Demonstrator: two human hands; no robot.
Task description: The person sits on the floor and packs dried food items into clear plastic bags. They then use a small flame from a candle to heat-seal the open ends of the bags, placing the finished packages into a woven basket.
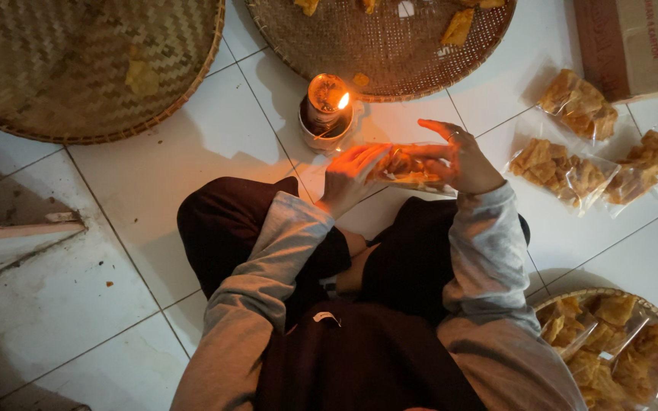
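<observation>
- A clear bag (pixel 413 169) of fried chips is held between both hands, just above the floor (pixel 192 152) and in front of the person's knees.
- The left hand (pixel 350 173) pinches the bag's left end, fingers curled close together around the plastic; its fingertips point toward the flame.
- The right hand (pixel 462 160) grips the bag's right end, thumb and lower fingers closed on it, while the forefinger sticks out straight above the bag.
- How tightly each finger presses cannot be told; the glow blurs the plastic edge.
- A small lamp (pixel 327 110) with a lit flame stands on the tile just beyond the left hand, near the bag's left end but apart from it.
- Behind the lamp lies a round woven tray (pixel 390 68) with a few loose chips; its rim nearly touches the lamp.
- A second, larger woven tray (pixel 78 61) lies to the far left, well apart.
- Three filled bags (pixel 573 164) lie on the floor right of the right hand, near a cardboard box (pixel 634 42).
- A basket (pixel 653 308) of filled bags sits at lower right, beside the right elbow.
- Bare tile lies open left of the knees.
</observation>
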